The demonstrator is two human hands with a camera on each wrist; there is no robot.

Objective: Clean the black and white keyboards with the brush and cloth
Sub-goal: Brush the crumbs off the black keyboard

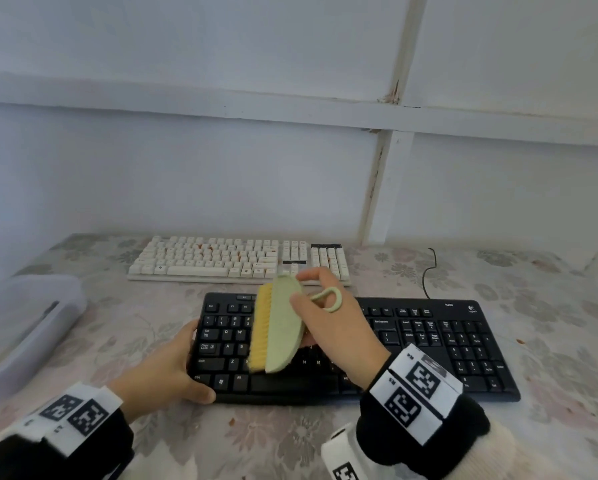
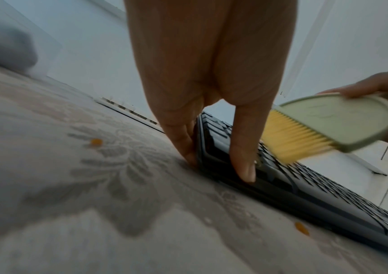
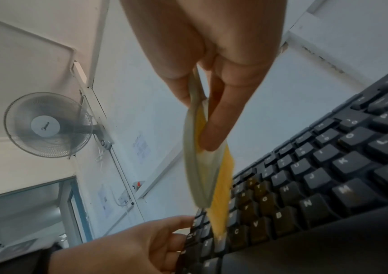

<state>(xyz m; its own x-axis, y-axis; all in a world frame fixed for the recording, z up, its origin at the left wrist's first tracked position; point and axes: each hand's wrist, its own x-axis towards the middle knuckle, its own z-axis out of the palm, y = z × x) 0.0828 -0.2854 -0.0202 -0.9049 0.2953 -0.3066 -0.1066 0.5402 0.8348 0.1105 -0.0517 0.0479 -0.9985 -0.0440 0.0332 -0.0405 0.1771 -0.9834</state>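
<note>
A black keyboard lies near the front of the table, and a white keyboard lies behind it. My left hand grips the black keyboard's left end, thumb on its front edge and fingers along its side. My right hand holds a green brush with yellow bristles, tilted on edge over the left-centre keys. In the right wrist view the bristles reach the black keyboard's keys. No cloth is in view.
A translucent plastic box stands at the table's left edge. A black cable runs back from the black keyboard. Small orange crumbs lie on the floral tablecloth. A white wall stands close behind the table.
</note>
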